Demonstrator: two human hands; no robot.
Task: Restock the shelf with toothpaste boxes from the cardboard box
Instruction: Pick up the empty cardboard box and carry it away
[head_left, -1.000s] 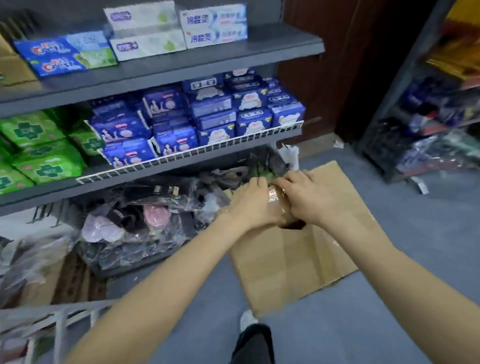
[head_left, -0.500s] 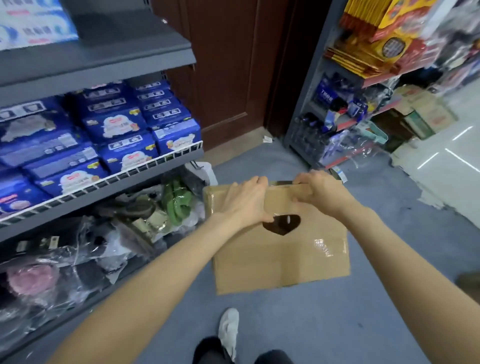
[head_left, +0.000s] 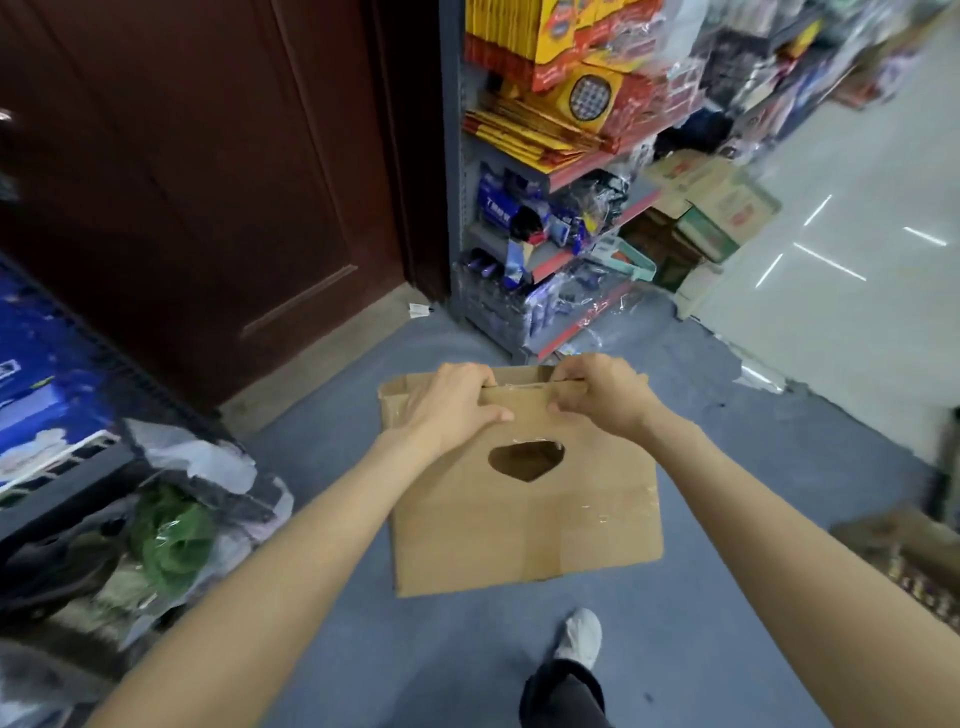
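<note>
A narrow shop aisle with a blue-grey floor (head_left: 727, 597) runs between a dark wooden door (head_left: 208, 182) and a grey shelf unit (head_left: 519, 208) crowded with yellow and red packets, while a white shoe (head_left: 582, 636) steps forward below. The cardboard box (head_left: 524, 499) hangs in the air in front of the person, held by its upper edge, the side with the cut-out handle hole facing the camera. The left hand (head_left: 449, 405) curls its fingers over the top rim near the left corner and the right hand (head_left: 602, 397) grips the rim near the right end, both closed on the cardboard. No toothpaste is visible; whether any sits inside I cannot tell. To carry it well, I would keep both grips even so the box stays level, support it underneath if it feels loaded, and set it down close to the shelf being filled, opening upward.
</note>
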